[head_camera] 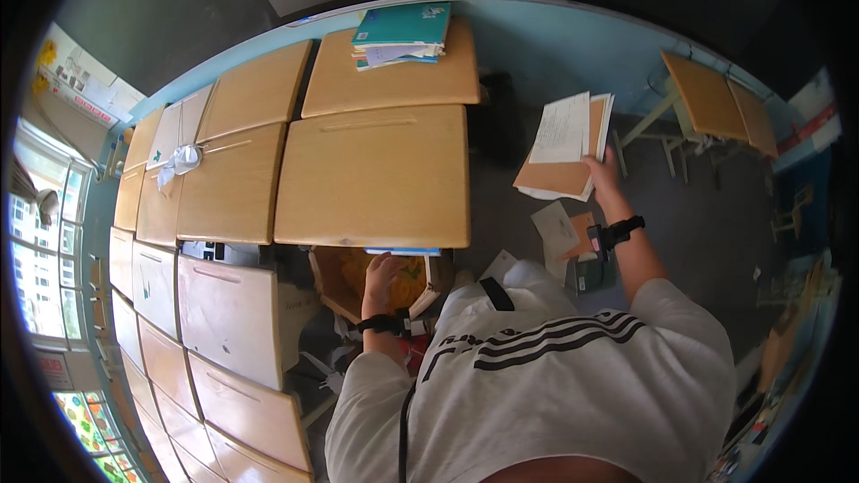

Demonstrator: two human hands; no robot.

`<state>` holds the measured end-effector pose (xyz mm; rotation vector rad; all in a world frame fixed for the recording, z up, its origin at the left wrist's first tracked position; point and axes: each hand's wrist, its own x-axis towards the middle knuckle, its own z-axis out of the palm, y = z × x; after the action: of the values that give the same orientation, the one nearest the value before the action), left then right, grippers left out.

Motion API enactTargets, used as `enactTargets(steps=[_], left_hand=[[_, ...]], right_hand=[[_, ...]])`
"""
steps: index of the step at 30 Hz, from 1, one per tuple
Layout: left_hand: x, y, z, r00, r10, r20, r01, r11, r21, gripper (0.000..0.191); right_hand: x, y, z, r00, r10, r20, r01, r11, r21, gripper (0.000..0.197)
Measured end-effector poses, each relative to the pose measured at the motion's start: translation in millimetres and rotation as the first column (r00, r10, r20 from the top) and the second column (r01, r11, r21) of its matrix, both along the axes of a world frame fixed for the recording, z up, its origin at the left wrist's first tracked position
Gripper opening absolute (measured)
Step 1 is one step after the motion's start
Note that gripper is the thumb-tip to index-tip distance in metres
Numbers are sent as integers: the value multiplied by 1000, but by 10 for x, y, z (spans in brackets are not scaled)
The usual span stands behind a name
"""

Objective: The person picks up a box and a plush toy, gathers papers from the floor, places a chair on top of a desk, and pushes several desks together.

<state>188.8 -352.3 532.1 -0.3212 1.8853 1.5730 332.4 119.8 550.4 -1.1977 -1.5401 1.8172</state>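
My right hand (603, 173) grips a stack of papers and brown-covered booklets (559, 175), with a written sheet (558, 127) on top. My left hand (381, 276) is raised at the near edge of a wooden desk (376, 178), its fingers just below a blue-and-white book or paper stack (402, 251) that shows under the desktop. Whether the fingers touch it cannot be told. Beneath that hand is an open cardboard box (329, 292) with a yellow-orange inside. On the desk behind lies a pile of books (402, 27) with a green cover on top.
Rows of wooden desks (228, 308) fill the left side. A crumpled white bag or tissue (184, 159) lies on one. Loose papers (556, 231) and a dark green book (594, 275) are on the floor at my right. More desks (704, 97) stand by the wall.
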Motion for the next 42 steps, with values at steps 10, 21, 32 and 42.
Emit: enactTargets(steps=[10,21,32,42], left_hand=[[-57,-278,-222,901,429,-55,-433,893,-123,20],[1388,987,-191,468,878,97,-870,477,-127,28],[1685,1252,-435,238,951,198,-934,280,-221,29],[2310,479,-579,313,919,240,-914,360,-186,26]], right_hand=[[-2751,708,1447,907,151,-392,335,303,892,25],[-5311,395,-273,507,615,604,-444,-414,795,30],[-5236,314,-287,534,701,472,-368,-310,877,46],[-2389,127,-1215,508,746,431,-655,10,756,33]])
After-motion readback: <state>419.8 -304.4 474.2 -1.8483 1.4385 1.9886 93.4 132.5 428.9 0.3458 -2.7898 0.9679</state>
